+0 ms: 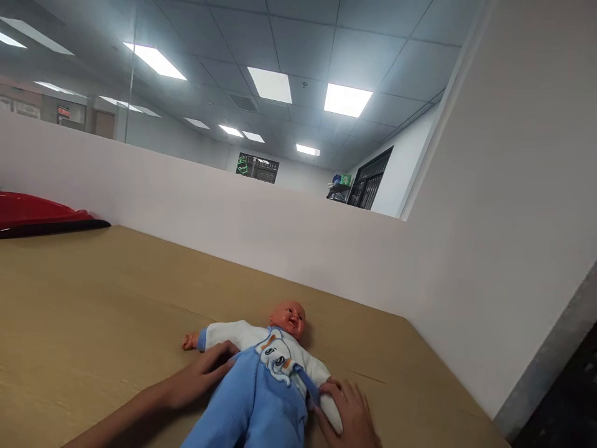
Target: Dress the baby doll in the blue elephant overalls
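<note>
A baby doll [268,373] in blue dungarees and a white top lies on its back on the brown table [93,311], head pointing away from me. My left hand [203,373] rests against the doll's side under its outstretched arm, fingers curled on the fabric. My right hand [349,414] lies at the doll's other side, fingers pinching the blue strap [308,386] of the dungarees near the white sleeve.
A white partition wall [233,218] runs along the table's far edge and a second white panel [504,218] closes the right side. A red and black object [32,214] sits at the far left of the table. Ceiling lights show above.
</note>
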{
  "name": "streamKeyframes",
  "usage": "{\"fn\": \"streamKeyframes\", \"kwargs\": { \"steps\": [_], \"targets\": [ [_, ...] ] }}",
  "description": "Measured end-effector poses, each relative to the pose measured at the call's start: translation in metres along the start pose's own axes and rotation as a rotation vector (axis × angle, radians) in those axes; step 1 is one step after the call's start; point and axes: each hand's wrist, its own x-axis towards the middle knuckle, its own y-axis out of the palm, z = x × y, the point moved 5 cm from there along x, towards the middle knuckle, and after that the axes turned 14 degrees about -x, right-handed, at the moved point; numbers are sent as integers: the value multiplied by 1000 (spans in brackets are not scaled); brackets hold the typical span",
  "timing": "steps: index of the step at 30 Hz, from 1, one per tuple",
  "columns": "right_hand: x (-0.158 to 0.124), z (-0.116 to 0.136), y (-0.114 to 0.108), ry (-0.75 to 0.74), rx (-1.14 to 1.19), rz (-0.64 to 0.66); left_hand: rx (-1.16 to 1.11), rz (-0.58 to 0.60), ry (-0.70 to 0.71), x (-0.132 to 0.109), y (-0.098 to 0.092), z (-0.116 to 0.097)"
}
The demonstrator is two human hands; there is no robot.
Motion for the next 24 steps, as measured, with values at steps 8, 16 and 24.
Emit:
{"fn": "streamKeyframes", "kwargs": {
  "steps": [8, 16, 24],
  "targets": [
    [-14, -46, -32, 5, 260, 313, 256, -202, 39, 14, -20, 8],
    [-15, -74, -52, 282, 592, 133, 487, -96, 329, 50, 48, -77],
    [-7, -54, -58, 375, 757, -252, 823, 303, 303, 96, 127, -83]
  ]
}}
